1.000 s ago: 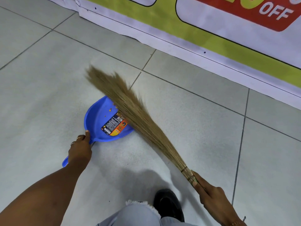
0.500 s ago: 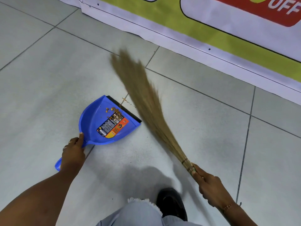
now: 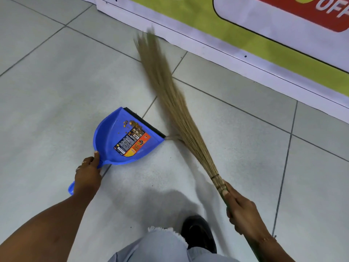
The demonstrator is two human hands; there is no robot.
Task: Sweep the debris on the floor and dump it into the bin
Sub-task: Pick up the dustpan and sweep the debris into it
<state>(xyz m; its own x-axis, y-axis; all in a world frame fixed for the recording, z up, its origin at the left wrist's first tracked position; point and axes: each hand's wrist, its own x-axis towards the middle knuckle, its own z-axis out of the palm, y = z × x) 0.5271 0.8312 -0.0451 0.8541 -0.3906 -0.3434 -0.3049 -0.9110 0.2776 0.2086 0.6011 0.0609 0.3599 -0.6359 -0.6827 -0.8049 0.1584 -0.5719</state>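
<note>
A blue dustpan (image 3: 111,135) with a black front lip and a printed label rests on the grey tiled floor. My left hand (image 3: 87,174) grips its handle. Small orange-brown debris (image 3: 132,124) lies inside the pan near the lip. My right hand (image 3: 238,207) holds the bound end of a straw broom (image 3: 170,99). The broom's bristles reach up and left, to the right of the pan, and their tips are blurred. A few stray straws touch the pan's right corner. No bin is in view.
A green, white and red banner (image 3: 236,33) runs along the floor at the back and right. My black shoe (image 3: 198,233) and pale jeans leg (image 3: 162,246) are at the bottom centre. Grey floor tiles (image 3: 47,82) spread to the left.
The broom has swung from lying over the dustpan to its right side. Debris that the bristles covered now shows inside the pan. My left hand has kept hold of the pan handle.
</note>
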